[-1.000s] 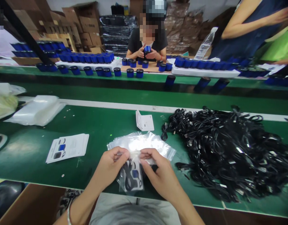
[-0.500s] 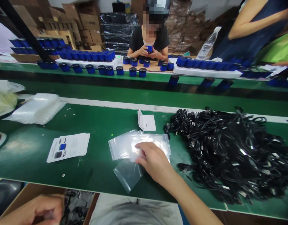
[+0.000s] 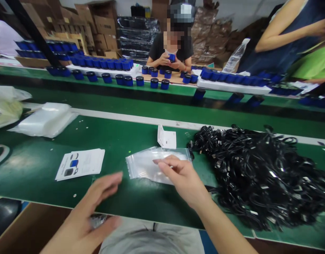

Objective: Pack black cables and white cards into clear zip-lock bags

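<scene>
- One white ring lies at the far left, cut by the picture's edge.
- Beyond it rests a yellowish plastic bag, and just right of that a packet of clear plastic.
- Below the near edge of the green bench stands an open cardboard box.
- A stack of printed leaflets lies flat, showing a blue item among dark ones.
- The left hand, blurred, reaches over the near edge, thumb well apart from the fingers, nothing visibly gripped; shiny plastic shows through the gap.
- Clear press-seal bags overlap in the middle of the bench, partly under the right hand.
- Just behind them stands a folded white leaflet, partly opened.
- The right hand is over the bags, thumb and forefinger close together; whether they pinch a bag, I cannot tell.
- A big heap of black cables fills the right side.
</scene>
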Motion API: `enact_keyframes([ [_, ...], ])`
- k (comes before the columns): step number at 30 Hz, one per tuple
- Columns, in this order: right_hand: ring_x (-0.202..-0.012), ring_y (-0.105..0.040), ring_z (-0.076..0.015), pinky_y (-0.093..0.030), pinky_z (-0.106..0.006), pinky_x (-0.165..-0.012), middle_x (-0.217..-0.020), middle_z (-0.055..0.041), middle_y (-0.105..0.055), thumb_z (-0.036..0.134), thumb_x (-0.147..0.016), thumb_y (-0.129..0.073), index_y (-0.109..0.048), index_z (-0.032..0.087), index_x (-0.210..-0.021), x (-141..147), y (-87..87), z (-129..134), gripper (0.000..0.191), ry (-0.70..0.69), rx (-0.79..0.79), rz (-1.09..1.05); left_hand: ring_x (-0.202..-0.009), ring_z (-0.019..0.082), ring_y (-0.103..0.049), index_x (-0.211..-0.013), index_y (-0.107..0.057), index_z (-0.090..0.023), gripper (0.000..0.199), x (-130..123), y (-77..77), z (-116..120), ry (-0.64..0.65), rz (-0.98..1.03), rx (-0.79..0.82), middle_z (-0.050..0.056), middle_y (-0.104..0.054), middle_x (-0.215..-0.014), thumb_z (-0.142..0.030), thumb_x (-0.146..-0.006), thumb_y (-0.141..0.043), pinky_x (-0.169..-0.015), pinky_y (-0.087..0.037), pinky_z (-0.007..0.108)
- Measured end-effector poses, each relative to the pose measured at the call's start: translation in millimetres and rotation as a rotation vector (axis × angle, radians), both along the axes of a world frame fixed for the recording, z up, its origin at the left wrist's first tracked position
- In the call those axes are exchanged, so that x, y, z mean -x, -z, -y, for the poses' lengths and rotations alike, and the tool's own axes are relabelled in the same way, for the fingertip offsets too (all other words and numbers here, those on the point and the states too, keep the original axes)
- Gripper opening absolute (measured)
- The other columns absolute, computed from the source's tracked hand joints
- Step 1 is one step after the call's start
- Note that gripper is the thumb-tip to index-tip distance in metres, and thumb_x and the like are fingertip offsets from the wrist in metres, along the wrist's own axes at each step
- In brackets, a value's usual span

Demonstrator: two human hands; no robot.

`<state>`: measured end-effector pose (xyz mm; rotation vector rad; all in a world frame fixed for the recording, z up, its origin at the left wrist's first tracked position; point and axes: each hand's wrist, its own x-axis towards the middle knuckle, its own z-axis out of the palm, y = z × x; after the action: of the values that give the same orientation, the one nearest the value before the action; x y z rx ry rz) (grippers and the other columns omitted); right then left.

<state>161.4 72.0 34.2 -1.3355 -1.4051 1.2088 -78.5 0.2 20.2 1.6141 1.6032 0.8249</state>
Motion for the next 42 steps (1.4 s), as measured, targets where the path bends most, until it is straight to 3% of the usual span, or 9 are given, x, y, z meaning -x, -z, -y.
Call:
enact_keyframes([
  [2, -0.067, -0.058, -0.0149, -0.044, -0.026, -0.061, -0.074, -0.0017, -0.065, 0.036, -0.073, -0.067, -0.072, 0.018, -0.079, 3.0, 0.5, 16.1, 0.019, -0.028, 0.138, -0.204, -0.127, 0.029, -0.044, -0.135, -0.041, -0.032, 0.07, -33.3, -19.0, -25.5, 0.014, -0.042, -0.077, 0.005, -0.044, -0.143, -0.041, -0.071, -0.069, -0.097, -0.045, 0.04],
  [4, -0.058, -0.055, -0.0126, -0.042, -0.024, -0.055, -0.065, 0.0004, -0.063, 0.036, -0.065, -0.074, -0.07, 0.017, -0.076, 1.5, 2.7, 30.3, 0.022, -0.01, 0.251, -0.307, -0.107, 0.025, -0.059, -0.113, -0.06, -0.026, 0.04, -52.6, -30.9, -46.9, 0.182, -0.047, 0.073, 0.005, -0.065, -0.115, -0.04, -0.076, -0.065, -0.089, -0.049, 0.033],
  [7, -0.059, -0.053, -0.012, -0.041, -0.023, -0.057, -0.062, 0.0009, -0.061, 0.033, -0.075, -0.066, -0.068, 0.016, -0.072, -7.8, 5.1, 45.1, 0.017, -0.047, 0.248, -0.164, -0.067, 0.016, -0.063, -0.077, -0.066, -0.022, 0.02, -61.6, -35.3, -60.8, 0.397, -0.07, 0.286, -0.002, -0.066, -0.067, -0.038, -0.083, -0.056, -0.06, -0.049, 0.022],
  [9, -0.062, -0.054, -0.0129, -0.041, -0.024, -0.06, -0.065, 0.0, -0.062, 0.027, -0.083, -0.057, -0.068, 0.017, -0.072, -14.3, 6.0, 51.1, 0.019, -0.129, 0.2, 0.013, -0.062, 0.015, -0.061, -0.073, -0.065, -0.022, 0.019, -61.5, -32.3, -59.5, 0.463, -0.122, 0.275, -0.004, -0.065, -0.064, -0.035, -0.083, -0.057, -0.056, -0.046, 0.021],
  [15, -0.057, -0.052, -0.0121, -0.037, -0.022, -0.054, -0.063, 0.0004, -0.061, 0.02, -0.081, -0.059, -0.067, 0.017, -0.068, -12.6, 15.4, 58.5, 0.015, -0.031, 0.083, 0.152, -0.083, 0.02, -0.066, -0.091, -0.069, -0.025, 0.018, -60.8, -15.8, -30.1, 0.17, -0.273, -0.179, 0.002, -0.071, -0.089, -0.035, -0.083, -0.056, -0.077, -0.05, 0.026],
  [20, -0.054, -0.05, -0.0114, -0.035, -0.021, -0.051, -0.059, 0.0012, -0.059, 0.023, -0.076, -0.065, -0.067, 0.017, -0.064, 4.1, 24.8, 61.8, 0.014, 0.011, 0.118, 0.028, -0.065, 0.017, -0.068, -0.086, -0.074, -0.027, 0.018, -67.1, -8.3, -9.5, 0.216, -0.1, 0.082, 0.0, -0.074, -0.077, -0.038, -0.079, -0.062, -0.058, -0.053, 0.019],
  [26, -0.052, -0.048, -0.0098, -0.033, -0.019, -0.049, -0.056, 0.0036, -0.054, 0.018, -0.07, -0.068, -0.061, 0.016, -0.057, 14.9, 24.6, 63.2, 0.015, 0.014, 0.141, 0.041, -0.061, 0.017, -0.065, -0.077, -0.075, -0.024, 0.025, -79.6, -13.1, -6.1, 0.058, 0.055, 0.26, 0.0, -0.071, -0.068, -0.044, -0.075, -0.061, -0.054, -0.05, 0.02],
  [35, -0.054, -0.049, -0.0098, -0.034, -0.019, -0.051, -0.058, 0.0044, -0.056, 0.016, -0.074, -0.068, -0.056, 0.017, -0.057, 12.6, 25.1, 64.7, 0.021, -0.063, 0.107, 0.107, -0.051, 0.01, -0.037, -0.052, -0.053, -0.017, 0.034, -75.3, -14.0, -19.6, 0.273, -0.063, 0.366, -0.005, -0.038, -0.052, -0.035, -0.081, -0.048, -0.045, -0.027, 0.02],
  [42, -0.067, -0.052, -0.0114, -0.038, -0.02, -0.059, -0.073, 0.0016, -0.053, 0.01, -0.086, -0.048, -0.05, 0.019, -0.069, 7.2, 17.5, 70.6, 0.019, -0.223, -0.114, 0.158, -0.063, 0.015, -0.056, -0.075, -0.063, -0.019, 0.016, -67.3, -14.8, -20.4, 0.304, 0.01, 0.437, -0.001, -0.062, -0.066, -0.027, -0.08, -0.051, -0.057, -0.042, 0.021],
])
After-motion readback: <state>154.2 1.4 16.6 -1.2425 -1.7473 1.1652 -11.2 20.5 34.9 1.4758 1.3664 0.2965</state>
